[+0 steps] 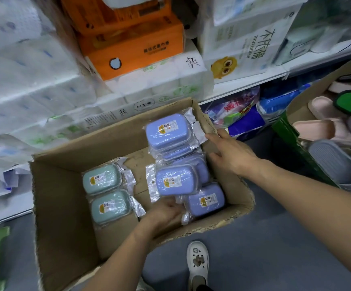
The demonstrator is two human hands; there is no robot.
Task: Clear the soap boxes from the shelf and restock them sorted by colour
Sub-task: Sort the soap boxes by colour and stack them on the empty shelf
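Note:
An open cardboard box [65, 206] sits on the floor and holds wrapped soap boxes. Two mint-green soap boxes [101, 178] lie side by side at its left. Several blue soap boxes [167, 131] are piled along its right side. My left hand [164, 211] reaches into the box and grips the lower edge of a blue soap box [176, 180], which is tilted up. My right hand [231, 152] hovers with relaxed fingers over the box's right wall, next to the blue pile, holding nothing.
Shelves behind the box carry white toilet-paper packs [34, 91], orange tissue packs [132, 45] and blue bags [244, 122]. A second carton with slippers [321, 131] stands at the right. My white shoe [197, 261] is on the grey floor below the box.

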